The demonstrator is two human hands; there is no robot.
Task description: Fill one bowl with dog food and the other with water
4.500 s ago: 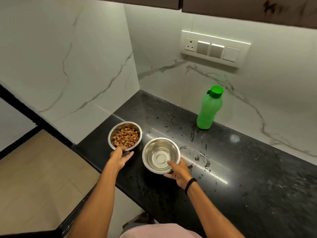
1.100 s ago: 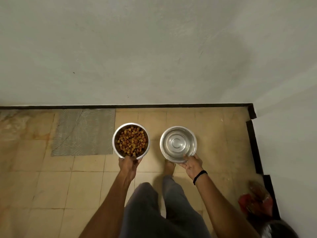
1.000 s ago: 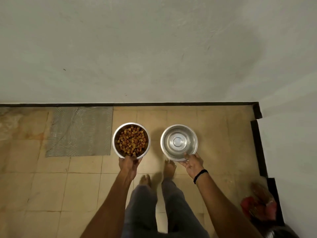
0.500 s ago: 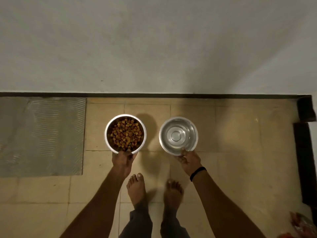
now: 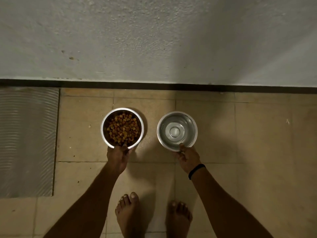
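Gripping both bowls by their near rims: left hand [image 5: 118,158] fingers pinch the dog food bowl [image 5: 122,128], right hand [image 5: 187,158] fingers pinch the water bowl [image 5: 177,130]. Bowls side by side, apart, low over tiled floor [image 5: 257,134] near wall [image 5: 154,40]; floor contact unclear. Grey mat [image 5: 27,141] left.

Bare forearms, no sleeves. Thin black band [image 5: 196,170] on right wrist, at 5 o'clock from right hand [image 5: 188,157]. Left hand [image 5: 118,158] unadorned. Bare feet [image 5: 127,213], no footwear.
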